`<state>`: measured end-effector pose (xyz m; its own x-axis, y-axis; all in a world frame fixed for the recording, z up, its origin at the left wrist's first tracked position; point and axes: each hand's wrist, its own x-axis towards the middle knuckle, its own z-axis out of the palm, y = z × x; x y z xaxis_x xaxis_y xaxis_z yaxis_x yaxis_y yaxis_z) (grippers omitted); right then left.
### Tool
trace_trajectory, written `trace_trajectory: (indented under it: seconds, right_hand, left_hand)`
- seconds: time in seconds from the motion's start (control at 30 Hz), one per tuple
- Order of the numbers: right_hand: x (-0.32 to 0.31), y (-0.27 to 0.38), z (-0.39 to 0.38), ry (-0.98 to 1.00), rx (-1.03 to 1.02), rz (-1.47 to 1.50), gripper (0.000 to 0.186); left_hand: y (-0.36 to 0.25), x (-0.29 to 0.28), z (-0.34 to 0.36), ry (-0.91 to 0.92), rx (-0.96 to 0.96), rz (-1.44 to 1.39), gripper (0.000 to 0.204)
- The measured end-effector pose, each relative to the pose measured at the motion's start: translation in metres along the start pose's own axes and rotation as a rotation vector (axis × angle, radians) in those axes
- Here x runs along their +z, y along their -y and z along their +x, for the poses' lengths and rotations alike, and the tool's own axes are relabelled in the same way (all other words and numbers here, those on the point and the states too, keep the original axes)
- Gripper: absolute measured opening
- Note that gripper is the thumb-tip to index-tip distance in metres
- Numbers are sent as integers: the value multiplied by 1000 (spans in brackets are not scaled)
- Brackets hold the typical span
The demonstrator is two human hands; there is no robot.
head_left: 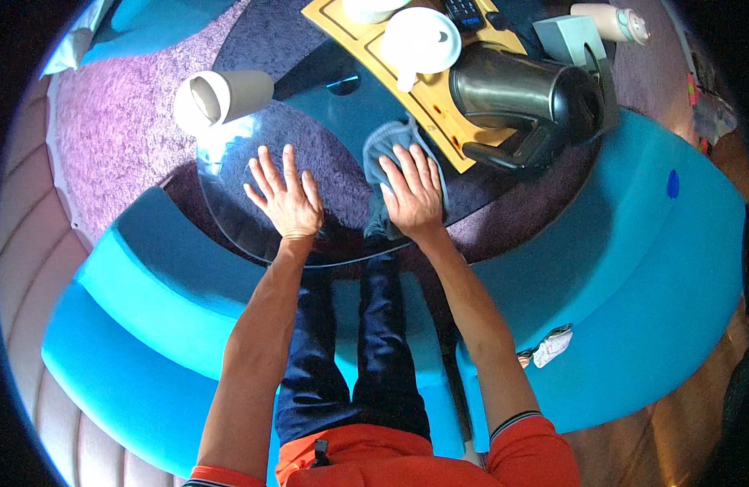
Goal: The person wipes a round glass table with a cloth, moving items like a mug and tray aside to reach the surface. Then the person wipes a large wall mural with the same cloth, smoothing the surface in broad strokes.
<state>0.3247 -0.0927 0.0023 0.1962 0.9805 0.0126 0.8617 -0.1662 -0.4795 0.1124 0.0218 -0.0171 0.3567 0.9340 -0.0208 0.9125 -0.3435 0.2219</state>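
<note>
1. Clock: 12 = away from wearer. Both hands forward, palms down, at the glass table (246, 191).
2. Left hand (287, 195): released, fingers spread and pointing to about 12. Can't tell if palm actually touches the glass.
3. Right hand (415, 191): laid flat on the cloth, fingers extended toward 11, not clenched.
4. Cloth (377, 150): grey-blue, on the glass under right hand, about 3 o'clock from left hand. Edges show past the fingers.
5. Tray (433, 104): yellow wood, at 12 from right hand, just beside cloth. Contact between those two: can't tell.
6. Kettle (504, 85): metal with black handle, between 1 and 2 from right hand.
7. White pot (420, 40): on tray, 12 from right hand.
8. White container (248, 93): 11 from left hand, clear of it.
</note>
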Motion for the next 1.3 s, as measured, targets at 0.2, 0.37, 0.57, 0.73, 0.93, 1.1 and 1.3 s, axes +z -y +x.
trace_trajectory:
  seconds: [0.2,0.37,0.57,0.73,0.93,1.1,1.3]
  right_hand:
    - [10,9,85,-101,-46,55,49]
    - [16,19,86,-89,-16,48,51]
    - [21,38,-5,5,19,82,54]
    - [18,48,-29,66,11,85,56]
    - [34,57,57,38,-87,41,51]
    - [44,60,54,24,-51,37,51]
    - [34,57,-15,-11,9,79,57]
  left_hand:
    - [-2,0,1,-9,4,11,57]
    - [0,1,1,-24,17,13,57]
    - [1,2,2,-24,31,5,58]
    - [3,4,0,-3,29,12,60]
    - [7,7,0,44,19,7,63]
    - [9,10,0,0,39,17,61]
    - [6,6,0,-9,52,40,58]
